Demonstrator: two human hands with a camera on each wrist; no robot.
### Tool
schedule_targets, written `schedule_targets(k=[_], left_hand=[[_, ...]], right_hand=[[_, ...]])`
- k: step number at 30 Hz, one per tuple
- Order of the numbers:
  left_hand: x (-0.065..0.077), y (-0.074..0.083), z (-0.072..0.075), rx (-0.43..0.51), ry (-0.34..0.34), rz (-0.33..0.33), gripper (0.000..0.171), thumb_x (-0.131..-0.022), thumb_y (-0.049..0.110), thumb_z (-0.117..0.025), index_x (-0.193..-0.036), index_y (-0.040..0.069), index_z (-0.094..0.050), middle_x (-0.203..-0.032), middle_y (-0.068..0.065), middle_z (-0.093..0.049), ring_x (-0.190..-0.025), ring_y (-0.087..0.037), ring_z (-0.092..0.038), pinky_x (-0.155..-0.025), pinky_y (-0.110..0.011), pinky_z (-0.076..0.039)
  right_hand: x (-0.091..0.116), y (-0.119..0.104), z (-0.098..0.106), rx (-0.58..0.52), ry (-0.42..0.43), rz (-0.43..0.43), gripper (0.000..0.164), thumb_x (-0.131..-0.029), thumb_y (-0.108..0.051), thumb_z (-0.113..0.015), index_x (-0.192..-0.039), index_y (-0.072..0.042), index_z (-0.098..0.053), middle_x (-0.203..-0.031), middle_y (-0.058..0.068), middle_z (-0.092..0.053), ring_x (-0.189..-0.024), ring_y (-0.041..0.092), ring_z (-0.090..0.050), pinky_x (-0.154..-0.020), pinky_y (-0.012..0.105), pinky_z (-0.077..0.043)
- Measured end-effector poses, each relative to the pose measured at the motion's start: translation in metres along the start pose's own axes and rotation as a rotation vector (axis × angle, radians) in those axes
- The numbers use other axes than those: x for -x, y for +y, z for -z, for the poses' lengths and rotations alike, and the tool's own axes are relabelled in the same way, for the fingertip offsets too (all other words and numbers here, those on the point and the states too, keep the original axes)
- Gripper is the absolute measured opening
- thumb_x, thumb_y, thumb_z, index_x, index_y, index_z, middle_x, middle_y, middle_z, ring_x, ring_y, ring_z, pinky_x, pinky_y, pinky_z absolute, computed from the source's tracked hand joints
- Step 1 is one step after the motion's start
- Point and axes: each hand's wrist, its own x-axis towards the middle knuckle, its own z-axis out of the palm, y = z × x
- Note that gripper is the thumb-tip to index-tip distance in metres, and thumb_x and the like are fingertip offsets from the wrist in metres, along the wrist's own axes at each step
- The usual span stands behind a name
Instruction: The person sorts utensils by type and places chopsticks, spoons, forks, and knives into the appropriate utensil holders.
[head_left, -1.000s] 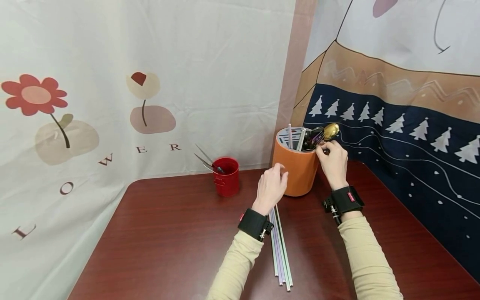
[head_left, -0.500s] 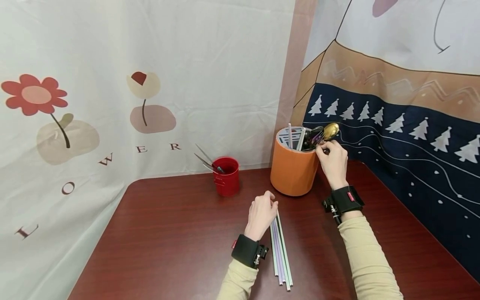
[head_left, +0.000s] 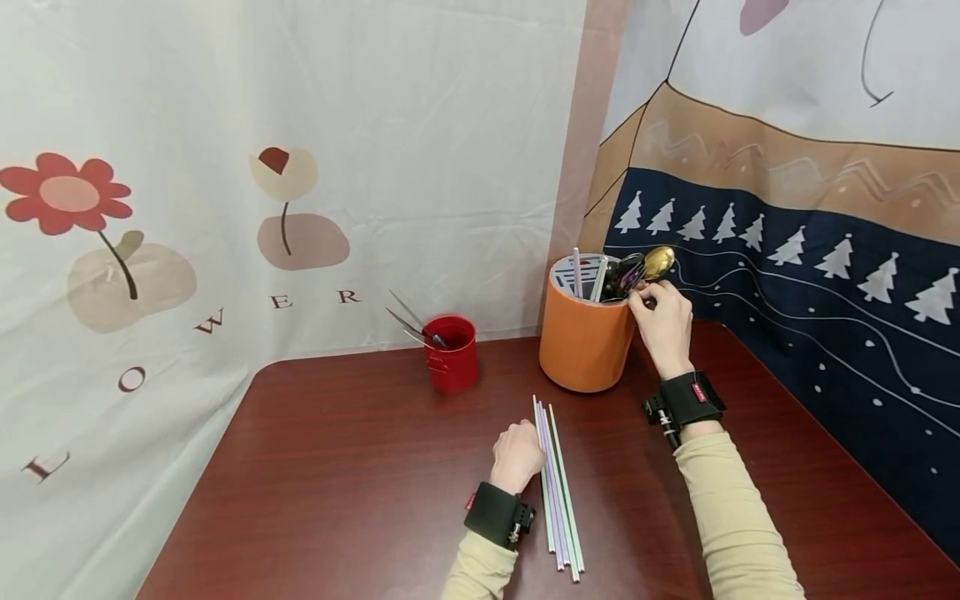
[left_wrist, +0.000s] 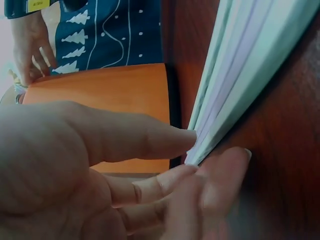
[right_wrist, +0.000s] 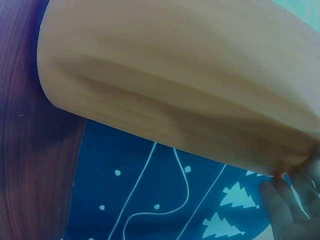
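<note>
Several pale green and lilac chopsticks (head_left: 559, 517) lie lengthwise on the table. My left hand (head_left: 517, 456) is beside their upper part. In the left wrist view, its thumb (left_wrist: 170, 140) touches the sticks near their far ends, with the other fingers spread underneath. An orange utensil holder (head_left: 587, 346) stands farther back. My right hand (head_left: 663, 327) grips its right rim, close to a gold spoon (head_left: 659, 262) and dark cutlery (head_left: 624, 273) inside. In the right wrist view, bent fingers (right_wrist: 280, 202) meet the holder's edge; their tips are partly hidden.
A red cup (head_left: 452, 358) with thin metal utensils (head_left: 411, 321) leaning out stands left of the holder. Two chopsticks (head_left: 577, 275) rise from the holder's slotted top. Curtain-like cloths (head_left: 420, 208) hang behind the table (head_left: 337, 467) and along its right side.
My left hand has moved from the holder's front, toward me and slightly left, down to the chopsticks. The right hand keeps its place at the rim; the chopsticks lie unmoved.
</note>
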Motion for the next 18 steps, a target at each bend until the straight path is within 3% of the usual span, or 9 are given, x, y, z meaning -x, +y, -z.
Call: schedule_targets(k=[5,11,18], left_hand=[[-0.0004,0.0032,-0.0048,-0.02,-0.034,0.055,0.02,-0.08,0.011,-0.064,-0.094,-0.002,-0.058,-0.092,-0.019,-0.066,-0.081,-0.036,-0.065,-0.064,-0.046,-0.052],[0.0046,0.006,-0.0047,-0.026,0.021,0.014,0.009,-0.078,0.008,-0.062,-0.073,0.003,-0.056,-0.081,-0.016,-0.066,-0.072,-0.033,-0.065,-0.057,-0.043,-0.05],[0.0085,0.0069,-0.0009,-0.079,0.013,-0.018,0.027,-0.077,0.008,-0.062,-0.053,0.009,-0.049,-0.076,-0.012,-0.066,-0.069,-0.031,-0.065,-0.054,-0.041,-0.049]], right_hand=[[0.0,0.0003,-0.0006,-0.004,0.002,0.001,0.021,-0.088,-0.018,-0.059,-0.08,-0.001,-0.069,-0.088,0.013,-0.064,-0.083,0.032,-0.061,-0.072,0.042,-0.045],[0.0003,-0.0008,-0.0005,-0.003,0.001,0.004,0.021,-0.088,-0.018,-0.059,-0.08,-0.001,-0.069,-0.088,0.014,-0.064,-0.083,0.033,-0.061,-0.072,0.044,-0.046],[0.0007,-0.0006,-0.0003,0.0,0.003,0.006,0.021,-0.089,-0.017,-0.058,-0.08,-0.001,-0.068,-0.088,0.014,-0.064,-0.082,0.034,-0.061,-0.073,0.045,-0.046]])
